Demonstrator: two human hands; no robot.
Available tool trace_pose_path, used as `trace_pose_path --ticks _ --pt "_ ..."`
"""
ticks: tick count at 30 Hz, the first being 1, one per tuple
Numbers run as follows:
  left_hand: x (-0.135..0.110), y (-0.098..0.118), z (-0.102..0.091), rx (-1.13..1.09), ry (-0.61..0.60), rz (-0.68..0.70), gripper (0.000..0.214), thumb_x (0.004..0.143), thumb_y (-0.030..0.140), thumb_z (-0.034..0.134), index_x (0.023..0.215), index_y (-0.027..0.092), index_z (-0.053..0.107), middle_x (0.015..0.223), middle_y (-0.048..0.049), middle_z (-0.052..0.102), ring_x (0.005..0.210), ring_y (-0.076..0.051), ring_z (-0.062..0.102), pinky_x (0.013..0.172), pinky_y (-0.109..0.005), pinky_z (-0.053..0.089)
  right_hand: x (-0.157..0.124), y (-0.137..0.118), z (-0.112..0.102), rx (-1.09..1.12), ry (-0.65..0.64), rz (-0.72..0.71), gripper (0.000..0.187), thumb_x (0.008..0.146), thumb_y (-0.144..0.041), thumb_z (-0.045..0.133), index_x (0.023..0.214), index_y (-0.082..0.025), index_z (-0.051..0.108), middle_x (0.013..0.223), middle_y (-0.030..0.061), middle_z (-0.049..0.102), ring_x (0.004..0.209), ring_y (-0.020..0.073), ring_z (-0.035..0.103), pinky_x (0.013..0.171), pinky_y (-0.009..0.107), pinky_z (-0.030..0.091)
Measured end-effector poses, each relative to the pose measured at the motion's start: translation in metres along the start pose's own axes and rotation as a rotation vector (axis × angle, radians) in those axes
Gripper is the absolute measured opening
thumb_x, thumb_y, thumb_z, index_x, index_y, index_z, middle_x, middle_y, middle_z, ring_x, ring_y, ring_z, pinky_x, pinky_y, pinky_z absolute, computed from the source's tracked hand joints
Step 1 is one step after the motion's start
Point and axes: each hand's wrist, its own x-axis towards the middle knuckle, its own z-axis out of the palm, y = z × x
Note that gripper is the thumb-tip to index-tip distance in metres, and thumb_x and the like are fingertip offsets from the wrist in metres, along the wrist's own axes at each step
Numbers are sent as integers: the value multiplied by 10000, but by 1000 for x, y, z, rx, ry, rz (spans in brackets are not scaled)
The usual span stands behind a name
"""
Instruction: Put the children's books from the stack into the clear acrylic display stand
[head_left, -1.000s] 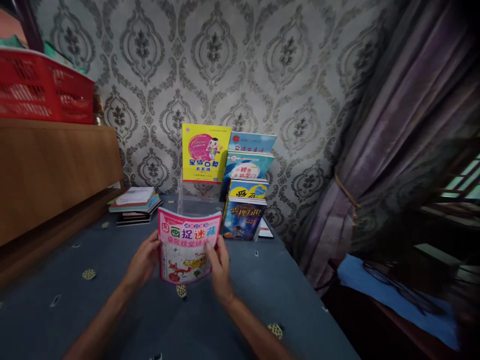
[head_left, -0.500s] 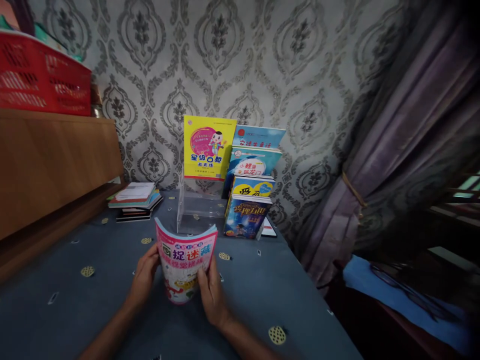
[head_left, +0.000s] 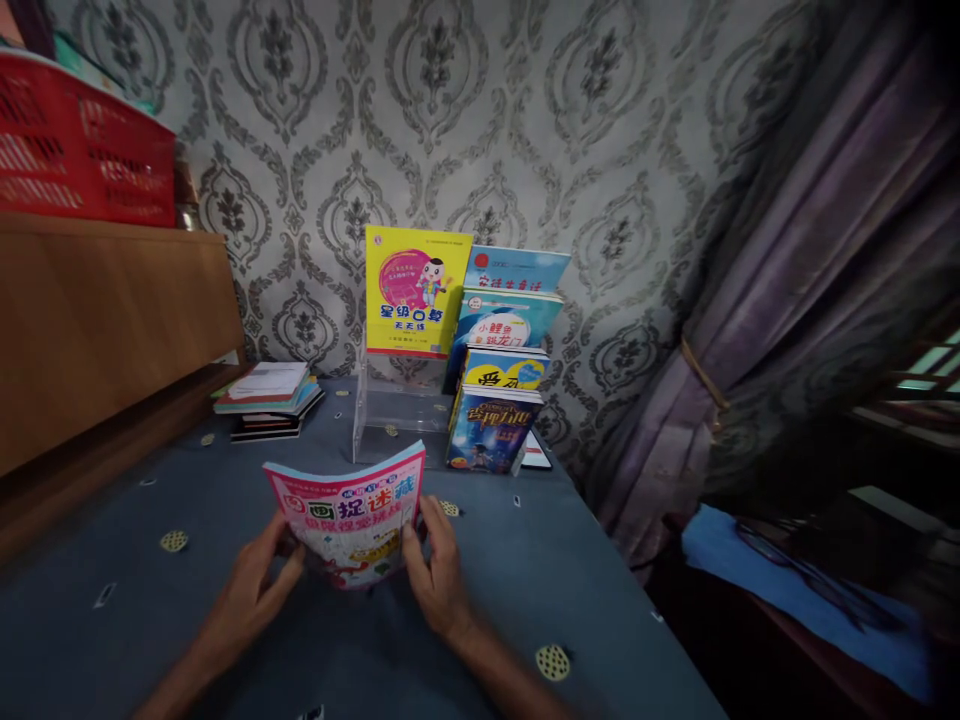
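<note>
A thin pink-bordered children's book (head_left: 352, 525) is held upright just above the table, its cover bowed and its printed front towards me. My left hand (head_left: 255, 580) grips its left edge, with the thumb in front and the fingers behind. On the other edge my right hand (head_left: 437, 570) has its thumb against the cover and its fingers behind. Beyond the book stands a clear tiered rack (head_left: 360, 415). A yellow workbook (head_left: 418, 290) leans on its top tier, and a dark blue book (head_left: 491, 430) stands at its lower right, before several others.
A pile of books (head_left: 270, 395) lies at the back left of the cloth-covered table (head_left: 337, 670). Left of it is a wooden cabinet (head_left: 112, 330) bearing a red basket (head_left: 82, 150). A tied curtain (head_left: 720, 330) hangs at the right, near glasses (head_left: 810, 575) on blue cloth.
The book has opened out flatter and turned to show more of its cover. My left hand has moved left and down with its edge; the right hand has barely shifted.
</note>
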Motion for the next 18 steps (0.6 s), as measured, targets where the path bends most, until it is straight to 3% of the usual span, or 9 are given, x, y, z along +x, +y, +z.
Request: trace_pose_path --ticks 5,12,18 --pt "0 8 1 73 43 18 322 892 519 508 900 222 630 778 -47 727 714 -218 683 661 -295 543 5 -11 -9 -61 7 -60 164 973 -172 459 1024 -208 611 800 18 558 717 178 544 642 280 471" --pt "7 12 4 42 28 5 309 875 533 520 880 237 611 708 -20 683 609 -190 608 624 -282 522 -1 -6 -13 -5 -73 36 178 961 -180 462 1022 -208 626 838 37 610 756 189 575 679 284 470" --pt "25 17 -3 57 -2 17 332 845 569 527 850 243 589 690 -23 672 583 -192 595 517 -263 445 14 -6 -19 -13 -97 43 151 963 -233 471 952 -218 620 822 36 609 754 192 578 716 296 486"
